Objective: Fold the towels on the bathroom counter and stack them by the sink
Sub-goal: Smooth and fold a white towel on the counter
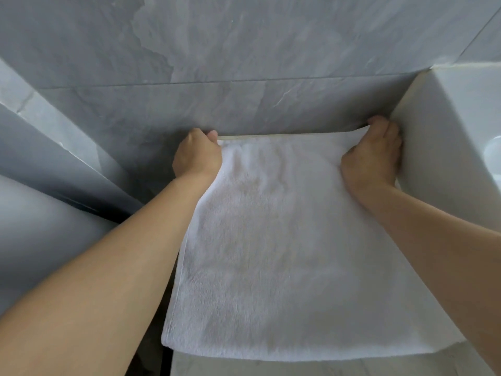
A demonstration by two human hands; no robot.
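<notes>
White towel (284, 253) spread flat on the pale surface (217, 367), near edge overhung slightly, far corners pinched in the grip of left hand (196, 156) and right hand (371, 156), sink wall (433, 158) touched at right, grey tiled wall (244, 77) met behind.

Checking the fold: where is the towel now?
The towel lies mid-frame on the counter, its far edge at the wall, the sink on its right.
</notes>
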